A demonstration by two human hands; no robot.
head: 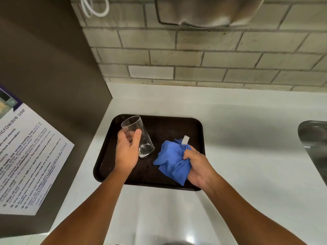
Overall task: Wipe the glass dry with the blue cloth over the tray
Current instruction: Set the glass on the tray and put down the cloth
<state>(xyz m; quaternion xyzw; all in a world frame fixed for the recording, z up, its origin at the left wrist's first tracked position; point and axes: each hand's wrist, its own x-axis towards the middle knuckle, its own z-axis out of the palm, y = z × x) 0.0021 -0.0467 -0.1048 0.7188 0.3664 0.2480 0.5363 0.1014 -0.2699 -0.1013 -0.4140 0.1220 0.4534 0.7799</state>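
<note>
Glass and cloth are sitting apart over the tray.

Left hand [126,152] is wrapping its grip around the glass [137,137], which is leaning with its open mouth up and away and its thick bottom pointing down toward the blue cloth [172,160]. Right hand [199,167] is squeezing that cloth, just to the right of the glass, above the dark tray [177,124] on the counter [247,156]. A white tag [185,139] is sticking up, too small to read. A sign [26,156] on the left is showing "microwave use".

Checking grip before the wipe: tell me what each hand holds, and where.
Left hand grips the glass around its middle, tilted. Right hand bunches the blue cloth at its right edge.
</note>
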